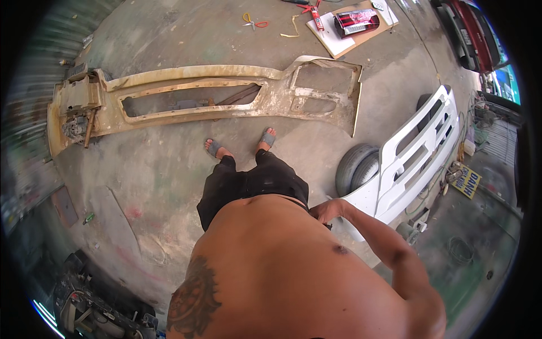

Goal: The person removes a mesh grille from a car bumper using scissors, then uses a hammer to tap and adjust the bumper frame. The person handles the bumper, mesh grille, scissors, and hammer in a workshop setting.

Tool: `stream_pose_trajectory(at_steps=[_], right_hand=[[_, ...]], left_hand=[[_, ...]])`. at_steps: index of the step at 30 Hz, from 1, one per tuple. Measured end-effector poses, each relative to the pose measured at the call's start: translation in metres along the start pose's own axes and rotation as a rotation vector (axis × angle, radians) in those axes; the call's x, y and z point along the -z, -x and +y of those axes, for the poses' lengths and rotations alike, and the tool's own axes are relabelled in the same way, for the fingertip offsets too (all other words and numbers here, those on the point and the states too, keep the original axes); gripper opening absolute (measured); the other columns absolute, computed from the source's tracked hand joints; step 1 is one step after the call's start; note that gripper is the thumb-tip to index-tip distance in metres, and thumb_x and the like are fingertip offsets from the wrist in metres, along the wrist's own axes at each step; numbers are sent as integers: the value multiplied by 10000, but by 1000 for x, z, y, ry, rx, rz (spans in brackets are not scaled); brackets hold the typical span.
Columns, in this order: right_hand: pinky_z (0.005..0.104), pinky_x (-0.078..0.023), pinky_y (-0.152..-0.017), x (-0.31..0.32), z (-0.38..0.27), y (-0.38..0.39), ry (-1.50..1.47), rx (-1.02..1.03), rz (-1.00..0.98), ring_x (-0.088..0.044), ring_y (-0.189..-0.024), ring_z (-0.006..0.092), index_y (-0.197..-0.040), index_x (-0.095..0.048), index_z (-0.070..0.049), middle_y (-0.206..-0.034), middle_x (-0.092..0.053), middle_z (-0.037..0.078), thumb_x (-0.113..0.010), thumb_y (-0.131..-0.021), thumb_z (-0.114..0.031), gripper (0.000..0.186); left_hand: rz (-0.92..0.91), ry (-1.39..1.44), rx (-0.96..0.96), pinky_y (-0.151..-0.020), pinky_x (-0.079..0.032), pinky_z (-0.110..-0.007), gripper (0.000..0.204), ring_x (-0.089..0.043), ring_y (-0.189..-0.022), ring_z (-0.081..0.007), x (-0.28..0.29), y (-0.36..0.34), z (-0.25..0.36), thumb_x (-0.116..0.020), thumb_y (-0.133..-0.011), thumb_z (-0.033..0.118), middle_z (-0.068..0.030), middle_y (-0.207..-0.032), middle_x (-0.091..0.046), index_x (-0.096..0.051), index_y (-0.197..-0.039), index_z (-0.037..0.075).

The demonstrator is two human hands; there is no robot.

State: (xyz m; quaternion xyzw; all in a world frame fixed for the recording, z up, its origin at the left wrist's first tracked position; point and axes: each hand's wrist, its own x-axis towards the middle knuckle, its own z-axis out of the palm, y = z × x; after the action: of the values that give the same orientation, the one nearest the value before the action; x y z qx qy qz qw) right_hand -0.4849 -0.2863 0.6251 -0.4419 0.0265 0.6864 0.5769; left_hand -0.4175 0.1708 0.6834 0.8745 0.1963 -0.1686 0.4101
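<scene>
My right hand [324,210] is at the right side of my waist, at my black shorts [248,183], its fingers bent round something dark that I cannot make out. My left hand is not in view. Beyond my sandalled feet [265,138] lies a long, worn beige vehicle bumper [189,72] with large openings. A brown bar rests at its left end. To my right a white slatted bumper panel [395,178] leans beside stacked tyres [344,169].
Orange-handled scissors [254,24], a red caulking gun [315,17] and a board [333,48] with a tail light [355,24] lie beyond. A red vehicle part [471,34] and a yellow sign [463,179] are rightward. Dark machinery [96,294] stands lower left, near corrugated walling [28,113].
</scene>
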Motion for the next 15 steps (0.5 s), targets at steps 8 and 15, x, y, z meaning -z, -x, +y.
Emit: stream_pose_trajectory(at_steps=[8,15], right_hand=[[283,-343,-551,-30,-21,41,-52,132,69,-425,-581,96,-654,-572,-29,-606,-484,-27,-627,-867,-310,357],[316,-487,-686,4,-45,31,153,-46,252,-606,-756,122,-946,-690,93,-840,-713,99,-701,-811,-230,350]], left_hand=[[-170,-42,-1,-617,-457,-360,84,-558,-687,-174,11,-19,43,-658,-852,113,-72,-817,-626,-595,-869,60],[-290,-79,3,-598,-459,-339,112,-553,-639,-162,16,-33,48,-677,-843,99,-66,-792,-630,-604,-915,54]])
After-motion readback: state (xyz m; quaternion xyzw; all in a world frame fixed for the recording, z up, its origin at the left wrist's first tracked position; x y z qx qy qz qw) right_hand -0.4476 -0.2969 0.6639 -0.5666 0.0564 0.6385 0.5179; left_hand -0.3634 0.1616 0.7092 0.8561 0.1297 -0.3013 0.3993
